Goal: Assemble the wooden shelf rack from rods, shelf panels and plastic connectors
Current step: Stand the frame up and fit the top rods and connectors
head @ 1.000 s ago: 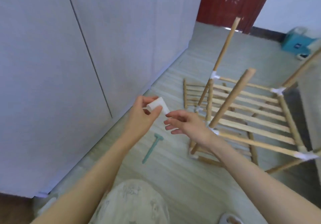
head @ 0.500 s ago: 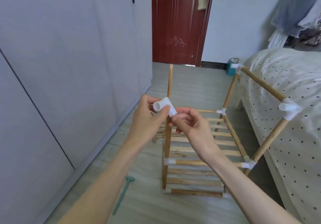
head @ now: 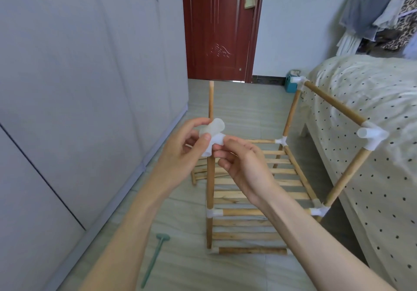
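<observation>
A white plastic connector with several sockets sits between both hands at chest height. My left hand pinches it with thumb and fingers; my right hand pinches its right side. Below them the partly built wooden rack stands on the floor with slatted shelf panels. Its near left rod rises behind the connector, and its top end is hidden. The far left rod has a bare top. On the right, a top rod joins white corner connectors.
A green plastic mallet lies on the floor at lower left. Grey wardrobe doors line the left side. A bed with a dotted cover presses close to the rack's right side. A red door stands behind.
The view has lifted from the floor to the upright rack. My right hand has come onto the connector, and both hands have turned it over the near left rod.
</observation>
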The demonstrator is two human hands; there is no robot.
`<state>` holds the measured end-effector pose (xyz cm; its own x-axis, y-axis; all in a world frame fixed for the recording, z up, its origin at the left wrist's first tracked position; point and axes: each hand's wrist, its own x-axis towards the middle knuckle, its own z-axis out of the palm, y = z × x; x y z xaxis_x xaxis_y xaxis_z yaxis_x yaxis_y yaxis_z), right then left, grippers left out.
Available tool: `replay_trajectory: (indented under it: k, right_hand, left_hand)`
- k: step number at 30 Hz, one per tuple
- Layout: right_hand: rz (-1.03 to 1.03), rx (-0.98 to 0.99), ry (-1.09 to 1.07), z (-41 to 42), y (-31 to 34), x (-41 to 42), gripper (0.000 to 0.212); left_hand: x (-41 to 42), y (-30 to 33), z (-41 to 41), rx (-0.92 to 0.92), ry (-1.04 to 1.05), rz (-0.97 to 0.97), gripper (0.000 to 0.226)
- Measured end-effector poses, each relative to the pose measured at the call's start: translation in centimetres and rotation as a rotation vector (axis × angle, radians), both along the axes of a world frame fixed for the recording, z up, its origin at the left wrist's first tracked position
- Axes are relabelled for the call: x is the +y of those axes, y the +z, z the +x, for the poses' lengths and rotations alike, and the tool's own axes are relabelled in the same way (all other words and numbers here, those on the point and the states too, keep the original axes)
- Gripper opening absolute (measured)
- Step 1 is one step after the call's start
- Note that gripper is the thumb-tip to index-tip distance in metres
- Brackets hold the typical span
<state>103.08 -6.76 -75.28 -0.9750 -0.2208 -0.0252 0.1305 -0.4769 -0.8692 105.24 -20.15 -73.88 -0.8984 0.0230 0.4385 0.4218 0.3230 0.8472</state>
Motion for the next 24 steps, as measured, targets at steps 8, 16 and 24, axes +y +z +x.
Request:
replay_trajectory:
  k: [8,16,24]
  right_hand:
    - [0.131,0.062,-0.078,0.0,-0.3,-0.9,0.018]
    - [0.561,0.182,-0.241,-0.4,-1.6,-0.7,0.023]
    - [0.679,0.24,-0.172,-0.4,-2.4,-0.8,0.03]
  left_hand:
    - [0.3,0.7,0.4,-0.12,0.049,0.241,0.016]
    - [-0.3,0.7,-1.7,-0.244,0.177,0.235,0.015]
    - [0.1,0.8,-3.1,-0.269,0.14,0.21,0.022]
